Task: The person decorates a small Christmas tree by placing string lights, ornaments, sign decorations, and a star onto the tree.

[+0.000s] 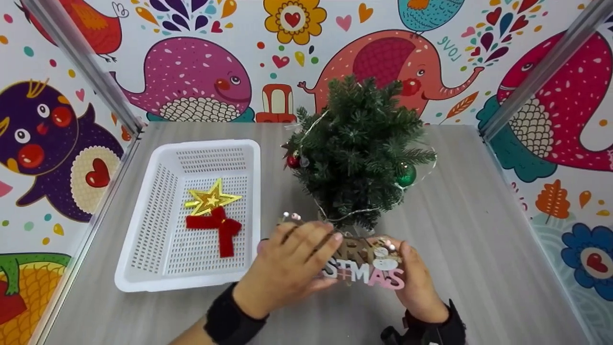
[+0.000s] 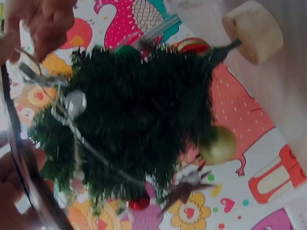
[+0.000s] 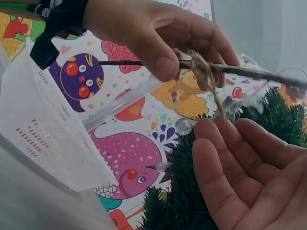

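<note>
My left hand [image 1: 287, 263] holds a flat hanging Christmas sign [image 1: 359, 273] with cut-out letters and a small snowman, its thumb and fingers on opposite faces in the right wrist view. At the sign's right end is my right hand [image 1: 421, 287], fingers extended behind it. The right wrist view shows that palm turned up and its fingertips touching a knotted twine loop [image 3: 201, 67] on the sign. Just beyond the hands stands a small artificial Christmas tree [image 1: 359, 143], wrapped in a wire string of lights and hung with baubles, such as a green one [image 1: 406, 175].
To the left, a white plastic basket [image 1: 256, 191] contains a gold star [image 1: 213, 199] and a red velvet bow [image 1: 230, 227]. Behind the tree rises a wall with printed cartoon animals. A round wooden base [image 2: 254, 31] under the tree shows in the left wrist view.
</note>
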`<state>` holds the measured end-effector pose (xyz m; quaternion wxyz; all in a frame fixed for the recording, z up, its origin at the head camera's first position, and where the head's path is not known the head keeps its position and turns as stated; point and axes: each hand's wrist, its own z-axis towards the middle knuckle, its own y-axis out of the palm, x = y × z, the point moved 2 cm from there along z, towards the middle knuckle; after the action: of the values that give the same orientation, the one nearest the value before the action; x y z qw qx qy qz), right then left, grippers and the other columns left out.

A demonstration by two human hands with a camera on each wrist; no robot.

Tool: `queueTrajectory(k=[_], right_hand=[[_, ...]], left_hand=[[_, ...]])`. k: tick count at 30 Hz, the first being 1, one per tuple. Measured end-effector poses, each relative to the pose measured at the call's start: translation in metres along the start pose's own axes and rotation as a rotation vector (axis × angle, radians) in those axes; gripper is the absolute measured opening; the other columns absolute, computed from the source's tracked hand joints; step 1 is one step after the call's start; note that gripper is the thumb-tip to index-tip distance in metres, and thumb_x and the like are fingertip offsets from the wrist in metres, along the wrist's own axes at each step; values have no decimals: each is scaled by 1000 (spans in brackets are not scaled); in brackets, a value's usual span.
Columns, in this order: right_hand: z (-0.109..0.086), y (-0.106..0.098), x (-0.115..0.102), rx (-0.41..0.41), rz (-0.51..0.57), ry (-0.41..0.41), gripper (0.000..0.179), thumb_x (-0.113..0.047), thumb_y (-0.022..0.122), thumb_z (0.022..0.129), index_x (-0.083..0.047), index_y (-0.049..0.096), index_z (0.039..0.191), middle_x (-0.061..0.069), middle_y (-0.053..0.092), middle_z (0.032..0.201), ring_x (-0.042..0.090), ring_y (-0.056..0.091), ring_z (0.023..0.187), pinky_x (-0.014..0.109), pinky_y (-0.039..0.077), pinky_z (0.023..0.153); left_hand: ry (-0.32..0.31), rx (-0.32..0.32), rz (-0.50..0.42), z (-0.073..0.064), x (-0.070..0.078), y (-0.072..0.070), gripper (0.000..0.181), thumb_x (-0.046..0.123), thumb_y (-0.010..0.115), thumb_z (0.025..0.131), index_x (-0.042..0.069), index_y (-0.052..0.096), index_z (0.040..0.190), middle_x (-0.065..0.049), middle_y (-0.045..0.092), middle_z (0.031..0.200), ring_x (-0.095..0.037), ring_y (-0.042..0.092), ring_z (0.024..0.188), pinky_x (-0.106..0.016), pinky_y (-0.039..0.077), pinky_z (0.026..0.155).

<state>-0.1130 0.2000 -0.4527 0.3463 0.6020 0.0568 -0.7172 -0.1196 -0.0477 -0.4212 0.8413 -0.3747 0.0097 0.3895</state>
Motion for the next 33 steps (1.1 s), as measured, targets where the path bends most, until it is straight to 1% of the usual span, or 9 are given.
queueTrajectory(k=[3, 6, 10, 16, 21, 24, 27, 29, 33], right_hand=[[2, -6, -3, -19, -18, -62, 69, -38, 7, 114, 0, 58, 143, 7, 72, 131, 15, 73, 112, 28, 62, 88], [1, -12, -6, 19, -72, -56, 75, -39, 3, 114, 4, 57, 142, 10, 70, 135, 18, 72, 115, 31, 62, 87], [-2, -18, -11, 122, -199, 64, 63, -37, 14, 115, -3, 62, 138, 7, 72, 131, 17, 72, 111, 32, 62, 86], [1, -17, -18, 154, -361, 162, 37, -7, 37, 111, 8, 59, 136, 5, 75, 120, 16, 72, 107, 29, 59, 92], [2, -16, -23, 173, -363, 159, 29, 0, 49, 107, 10, 59, 132, 3, 77, 112, 12, 74, 99, 26, 60, 83], [2, -15, -25, 178, -343, 143, 28, 4, 53, 104, 11, 60, 130, 2, 77, 111, 12, 74, 101, 26, 60, 84], [3, -13, -29, 225, -315, 140, 27, 7, 55, 101, 4, 64, 127, 1, 76, 108, 11, 73, 98, 25, 60, 85], [3, -12, -33, 249, -283, 116, 28, 10, 55, 100, 1, 66, 124, 1, 76, 104, 11, 72, 95, 25, 60, 85], [7, -10, -38, 232, -181, 3, 34, 16, 48, 99, -1, 66, 123, 2, 74, 102, 12, 71, 88, 25, 60, 81]], left_hand=[[27, -34, 79, 2, 11, 7, 80, 72, 65, 86, 14, 55, 140, -5, 61, 137, -19, 56, 122, -40, 42, 98], [41, -67, 144, 3, 21, 13, 74, 69, 62, 91, 16, 56, 142, -3, 63, 138, -19, 58, 123, -40, 43, 98], [44, -86, 184, 4, 30, 20, 58, 54, 59, 98, 18, 55, 143, -3, 63, 139, -19, 58, 124, -41, 43, 100], [52, -69, 205, 4, 41, 26, 35, 31, 46, 108, 18, 54, 140, -3, 62, 139, -18, 57, 127, -44, 42, 104], [62, -77, 203, 2, 46, 27, 35, 27, 44, 107, 19, 55, 139, -3, 62, 138, -19, 58, 127, -43, 45, 103], [72, -93, 204, -1, 48, 25, 35, 24, 43, 107, 19, 55, 140, -3, 63, 139, -18, 58, 128, -43, 45, 104], [73, -107, 197, -4, 51, 24, 36, 20, 41, 107, 19, 54, 141, -3, 62, 139, -18, 57, 128, -43, 45, 107], [73, -117, 186, -6, 54, 24, 36, 18, 41, 108, 19, 54, 140, -2, 62, 139, -17, 57, 127, -42, 45, 107], [59, -128, 158, -10, 62, 24, 36, 26, 47, 106, 19, 55, 140, -1, 62, 137, -17, 58, 125, -40, 46, 103]])
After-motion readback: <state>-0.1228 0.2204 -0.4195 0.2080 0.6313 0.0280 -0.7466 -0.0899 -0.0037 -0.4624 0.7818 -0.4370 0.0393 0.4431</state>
